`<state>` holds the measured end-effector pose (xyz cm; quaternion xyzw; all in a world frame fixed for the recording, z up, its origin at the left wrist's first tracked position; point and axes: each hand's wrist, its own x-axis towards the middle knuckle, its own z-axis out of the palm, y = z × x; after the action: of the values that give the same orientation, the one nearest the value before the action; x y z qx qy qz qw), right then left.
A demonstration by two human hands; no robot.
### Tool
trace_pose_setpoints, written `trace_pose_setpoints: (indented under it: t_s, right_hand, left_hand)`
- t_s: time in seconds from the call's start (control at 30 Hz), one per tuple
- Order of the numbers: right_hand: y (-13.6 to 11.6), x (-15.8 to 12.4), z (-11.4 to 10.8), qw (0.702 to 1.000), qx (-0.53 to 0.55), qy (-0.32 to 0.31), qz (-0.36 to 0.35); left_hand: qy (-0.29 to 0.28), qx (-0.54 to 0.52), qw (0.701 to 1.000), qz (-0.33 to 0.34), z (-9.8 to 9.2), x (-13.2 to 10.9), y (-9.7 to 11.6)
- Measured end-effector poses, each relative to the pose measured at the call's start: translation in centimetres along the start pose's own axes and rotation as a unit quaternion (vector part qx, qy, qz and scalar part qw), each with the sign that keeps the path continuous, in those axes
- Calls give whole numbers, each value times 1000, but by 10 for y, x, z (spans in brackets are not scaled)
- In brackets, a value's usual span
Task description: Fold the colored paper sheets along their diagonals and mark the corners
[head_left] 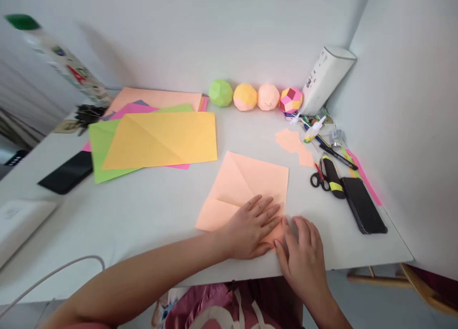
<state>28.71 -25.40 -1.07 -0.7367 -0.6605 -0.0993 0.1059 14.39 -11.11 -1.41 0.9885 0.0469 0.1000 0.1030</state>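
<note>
A sheet of peach paper [266, 171] lies near the table's front edge. A diagonal crease crosses it, and its lower part is folded over. My left hand [250, 228] rests flat on the folded part, fingers spread. At the paper's lower right corner is my right hand [304, 252], its thumb and forefinger on the paper's edge and the other fingers curled. The corner between the two hands is partly covered.
Yellow paper [179, 138] and green paper [98, 152] overlap at the left, beside a black phone-like slab [67, 174]. Scissors [319, 178], a cutter [333, 176] and a phone [363, 205] lie right. Faceted paper balls [245, 97] line the wall.
</note>
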Motion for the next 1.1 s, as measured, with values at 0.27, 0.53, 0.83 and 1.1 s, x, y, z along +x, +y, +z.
trace_pose_setpoints:
  t_s: [0.27, 0.53, 0.83, 1.1]
  right_hand:
    - [4, 10, 10, 995, 18, 73, -68]
    - [-14, 26, 24, 984, 81, 50, -150]
    - [-13, 32, 23, 977, 41, 22, -210]
    - [-17, 37, 20, 973, 28, -9, -228]
  left_hand:
    - [34, 103, 991, -81, 0, -10, 18]
    - [68, 135, 967, -205, -13, -34, 17]
    - [68, 129, 941, -307, -4, -73, 13]
    - [77, 111, 940, -312, -1, -74, 14]
